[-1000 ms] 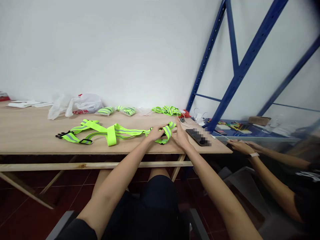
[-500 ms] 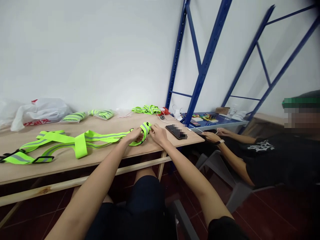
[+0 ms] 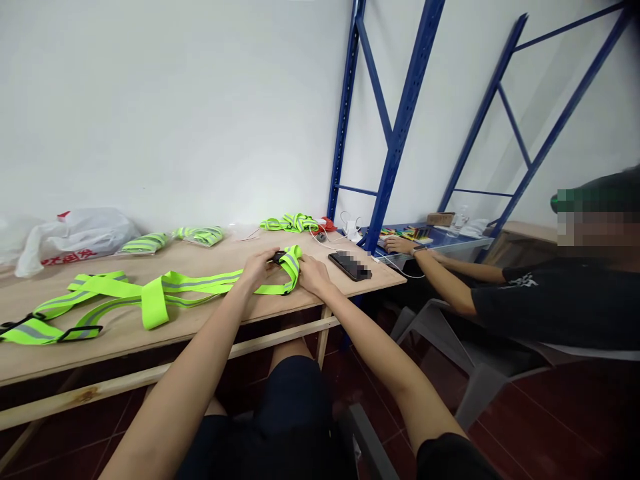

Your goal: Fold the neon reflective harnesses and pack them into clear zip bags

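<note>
A neon-yellow reflective harness (image 3: 156,300) with grey stripes and black buckles lies stretched along the wooden table (image 3: 210,328). Its right end curls up into a loop between my two hands. My left hand (image 3: 256,268) is closed on the harness by a black buckle (image 3: 278,257), fingertips partly hidden behind the strap. Closed at the right side of the same loop is my right hand (image 3: 315,275), its fingertips mostly out of sight behind the strap. A black phone (image 3: 349,265) lies just right of my right hand.
Packed reflective straps (image 3: 144,244), a white plastic bag (image 3: 95,233) and another folded harness (image 3: 289,223) line the table's back. A blue rack post (image 3: 395,153) stands at the right corner. Beside it, a co-worker's hand (image 3: 400,245) rests over a blue shelf with pens.
The loop at the harness end has turned, and a black buckle now shows at my left fingers. My view has shifted slightly. The co-worker's hands have moved from a white cable up to the shelf.
</note>
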Motion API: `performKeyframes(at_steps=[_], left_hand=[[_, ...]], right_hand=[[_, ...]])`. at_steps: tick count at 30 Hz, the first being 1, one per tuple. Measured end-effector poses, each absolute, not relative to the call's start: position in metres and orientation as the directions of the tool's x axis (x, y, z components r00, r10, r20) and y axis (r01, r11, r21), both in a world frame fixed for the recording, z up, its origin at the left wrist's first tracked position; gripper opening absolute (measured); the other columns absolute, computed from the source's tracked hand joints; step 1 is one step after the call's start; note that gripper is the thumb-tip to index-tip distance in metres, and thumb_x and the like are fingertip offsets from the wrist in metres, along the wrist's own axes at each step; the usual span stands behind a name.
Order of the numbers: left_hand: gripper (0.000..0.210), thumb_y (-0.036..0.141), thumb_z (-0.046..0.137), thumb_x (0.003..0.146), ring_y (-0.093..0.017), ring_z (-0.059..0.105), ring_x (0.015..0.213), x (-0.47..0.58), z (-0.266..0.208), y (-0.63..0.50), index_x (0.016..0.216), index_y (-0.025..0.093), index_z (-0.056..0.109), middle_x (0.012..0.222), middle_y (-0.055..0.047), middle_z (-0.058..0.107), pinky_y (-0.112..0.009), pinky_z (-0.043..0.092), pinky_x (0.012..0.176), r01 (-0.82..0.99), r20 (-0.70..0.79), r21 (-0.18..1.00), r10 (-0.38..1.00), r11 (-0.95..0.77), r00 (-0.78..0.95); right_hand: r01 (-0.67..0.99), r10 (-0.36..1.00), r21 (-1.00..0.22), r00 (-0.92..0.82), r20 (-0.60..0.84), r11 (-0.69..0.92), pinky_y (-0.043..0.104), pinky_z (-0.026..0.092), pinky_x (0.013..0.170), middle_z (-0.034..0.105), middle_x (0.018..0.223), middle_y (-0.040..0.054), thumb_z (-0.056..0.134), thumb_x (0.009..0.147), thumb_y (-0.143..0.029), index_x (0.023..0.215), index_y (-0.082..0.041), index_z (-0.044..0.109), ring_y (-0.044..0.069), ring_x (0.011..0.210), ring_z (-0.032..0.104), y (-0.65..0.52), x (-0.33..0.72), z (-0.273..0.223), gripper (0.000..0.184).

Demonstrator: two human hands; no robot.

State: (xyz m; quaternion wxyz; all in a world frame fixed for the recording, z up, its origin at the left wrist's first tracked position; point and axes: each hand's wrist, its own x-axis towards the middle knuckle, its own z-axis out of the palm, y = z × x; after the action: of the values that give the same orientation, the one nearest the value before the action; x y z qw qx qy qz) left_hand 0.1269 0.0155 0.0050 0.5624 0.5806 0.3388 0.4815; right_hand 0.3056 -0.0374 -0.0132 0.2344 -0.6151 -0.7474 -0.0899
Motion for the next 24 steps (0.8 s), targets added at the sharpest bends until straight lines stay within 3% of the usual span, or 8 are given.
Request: performKeyframes(at_steps=[4,8,10,13,15,19,24], left_hand=[[0.030,0.023,0.062,0.077,-0.029,0.063,0.118,0.138,0.020,0.021,0.104,0.017,0.075,0.116,-0.010,0.073,-0.043,0.049,0.105,0.024,0.309,0.948,0.933,-0.318,0.184],[0.041,0.018,0.056,0.085,-0.028,0.055,0.131,0.153,0.028,0.011,0.124,0.013,0.068,0.136,-0.013,0.064,-0.038,0.035,0.117,0.169,0.403,0.889,0.902,-0.426,0.153],[0.047,0.022,0.051,0.091,-0.028,0.057,0.129,0.165,0.026,0.000,0.136,0.011,0.059,0.139,-0.015,0.062,-0.040,0.038,0.114,0.212,0.408,0.871,0.893,-0.443,0.191],[0.051,0.031,0.047,0.096,-0.028,0.058,0.128,0.182,0.017,-0.018,0.143,0.012,0.054,0.142,-0.015,0.059,-0.040,0.041,0.112,0.240,0.390,0.848,0.863,-0.472,0.321],[0.050,0.032,0.044,0.098,-0.026,0.053,0.134,0.190,0.012,-0.026,0.143,0.013,0.054,0.147,-0.013,0.054,-0.038,0.038,0.115,0.244,0.381,0.832,0.832,-0.498,0.403],[0.051,0.034,0.045,0.098,-0.024,0.057,0.130,0.176,0.014,-0.035,0.144,0.013,0.053,0.145,-0.012,0.057,-0.036,0.041,0.112,0.239,0.382,0.792,0.761,-0.562,0.524],[0.043,0.030,0.048,0.095,-0.026,0.059,0.126,0.091,0.024,-0.054,0.133,0.016,0.062,0.137,-0.009,0.064,-0.037,0.041,0.112,0.370,0.541,0.537,0.646,-0.758,0.539]], right_hand=[[0.933,0.877,-0.288,-0.056,0.477,0.217,0.032,0.048,0.081,0.069,0.105,0.0086,0.053,0.088,-0.020,0.107,-0.021,0.066,0.022,0.092,0.064,-0.036,0.325,-0.013,0.024],[0.864,0.859,-0.433,0.000,0.512,0.257,0.033,0.053,0.082,0.066,0.117,0.0112,0.045,0.089,-0.021,0.135,-0.018,0.051,0.017,0.085,0.067,-0.042,0.341,-0.015,0.047],[0.744,0.862,-0.578,0.005,0.506,0.335,0.035,0.054,0.082,0.061,0.131,0.0152,0.054,0.088,-0.031,0.144,-0.020,0.042,0.018,0.089,0.068,-0.046,0.344,-0.018,0.059],[0.514,0.873,-0.750,0.004,0.487,0.416,0.040,0.053,0.092,0.058,0.139,0.0154,0.070,0.077,-0.045,0.147,-0.023,0.040,0.024,0.109,0.066,-0.049,0.347,-0.024,0.080],[0.535,0.876,-0.751,0.041,0.481,0.387,0.044,0.051,0.097,0.065,0.131,0.0146,0.073,0.074,-0.047,0.145,-0.022,0.044,0.027,0.113,0.065,-0.050,0.348,-0.027,0.081],[0.726,0.834,-0.646,0.191,0.517,0.234,0.050,0.050,0.097,0.072,0.112,0.0138,0.064,0.080,-0.045,0.133,-0.021,0.057,0.031,0.106,0.068,-0.049,0.354,-0.030,0.058],[0.688,0.792,-0.694,0.295,0.534,0.212,0.047,0.048,0.100,0.061,0.136,0.0169,0.056,0.082,-0.043,0.126,-0.020,0.061,0.033,0.121,0.061,-0.044,0.359,-0.033,0.050]])
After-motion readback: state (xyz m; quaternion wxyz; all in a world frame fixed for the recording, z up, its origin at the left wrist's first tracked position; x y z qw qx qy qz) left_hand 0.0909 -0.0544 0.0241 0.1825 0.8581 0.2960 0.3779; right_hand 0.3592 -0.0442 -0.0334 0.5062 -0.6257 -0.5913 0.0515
